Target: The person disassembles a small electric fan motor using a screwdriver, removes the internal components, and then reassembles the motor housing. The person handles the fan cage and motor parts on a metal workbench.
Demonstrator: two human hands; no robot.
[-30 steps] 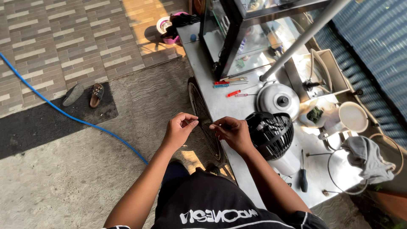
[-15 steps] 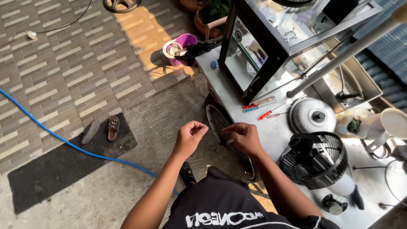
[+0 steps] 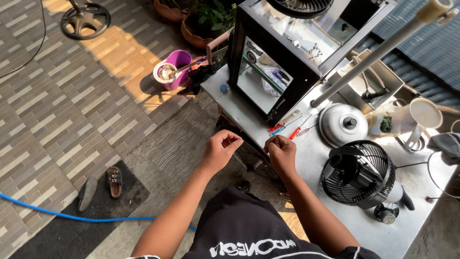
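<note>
At ten o'clock the floor [image 3: 52, 100] is paved in grey and beige bands; a blue hose [image 3: 57, 215] crosses the dark mat [image 3: 72, 225] at eight; a purple bucket [image 3: 176, 67] stands at eleven; red and blue screwdrivers [image 3: 287, 128] lie on the pale grey desk [image 3: 311, 163]; a black fan [image 3: 357, 173] sits at three.

Bright sun, hard shadows, sharp pic, slight wide-angle distortion.
</note>
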